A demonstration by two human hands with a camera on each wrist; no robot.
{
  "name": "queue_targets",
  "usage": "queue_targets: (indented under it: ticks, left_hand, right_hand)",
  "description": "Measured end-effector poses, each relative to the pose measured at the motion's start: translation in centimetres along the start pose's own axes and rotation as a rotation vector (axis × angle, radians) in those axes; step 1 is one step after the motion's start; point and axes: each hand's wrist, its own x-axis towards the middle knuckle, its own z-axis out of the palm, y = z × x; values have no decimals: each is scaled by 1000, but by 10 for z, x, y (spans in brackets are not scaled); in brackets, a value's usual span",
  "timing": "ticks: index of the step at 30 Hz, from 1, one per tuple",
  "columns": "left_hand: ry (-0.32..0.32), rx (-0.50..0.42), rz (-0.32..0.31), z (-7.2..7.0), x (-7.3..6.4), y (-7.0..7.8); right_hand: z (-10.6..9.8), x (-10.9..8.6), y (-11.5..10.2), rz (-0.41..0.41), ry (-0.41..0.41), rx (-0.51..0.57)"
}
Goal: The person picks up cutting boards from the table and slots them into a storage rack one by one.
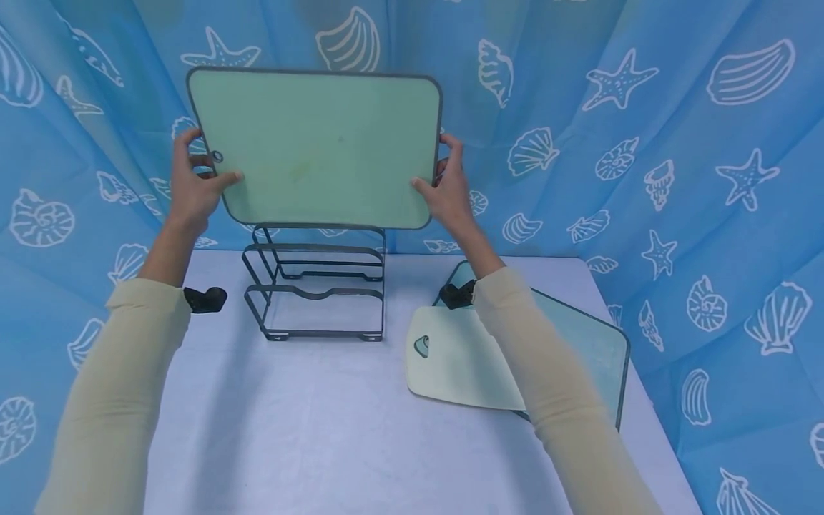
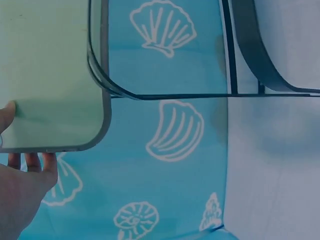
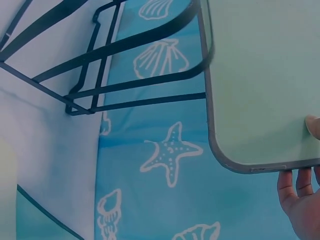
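Note:
A large pale-green cutting board [image 1: 322, 146] with a dark grey rim is held up in front of the curtain. My left hand [image 1: 196, 182] grips its left short edge, thumb on the face and fingers behind, near a small ring-shaped hole. On the opposite edge my right hand [image 1: 450, 182] grips it the same way. Just below and nearer stands a black wire rack [image 1: 315, 292] with several upright loops. In the left wrist view the board's corner [image 2: 90, 135] appears behind the rack's rear loop. The right wrist view has the other lower corner [image 3: 235, 155] beside the rack bars [image 3: 150, 80].
To the right on the white tabletop [image 1: 309, 429] lies a pale cutting board [image 1: 463, 357] with a cut-out handle hole. It overlaps a larger dark-rimmed board [image 1: 592, 343], partly hidden by my right sleeve. A blue shell-print curtain [image 1: 553, 193] hangs behind the table.

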Motion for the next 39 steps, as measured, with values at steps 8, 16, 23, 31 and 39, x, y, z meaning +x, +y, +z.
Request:
queue_targets:
  ticks: [8,16,23,31,39]
  left_hand:
    - [1,32,-31,-1,0,-12]
    - [-18,41,-67,-2,-2,-22]
    - [-22,63,-71,-1,-4,-31]
    - [-74,81,-87,0,-7,-44]
    - [-98,81,-80,1,-8,-53]
  right_hand:
    - [11,-5,9,5,-17,9]
    - [18,-10,19,12,-31,19]
    - [24,-12,25,45,-36,8]
    - [29,-16,35,59,-52,-11]
    - [33,-19,41,63,-58,-34]
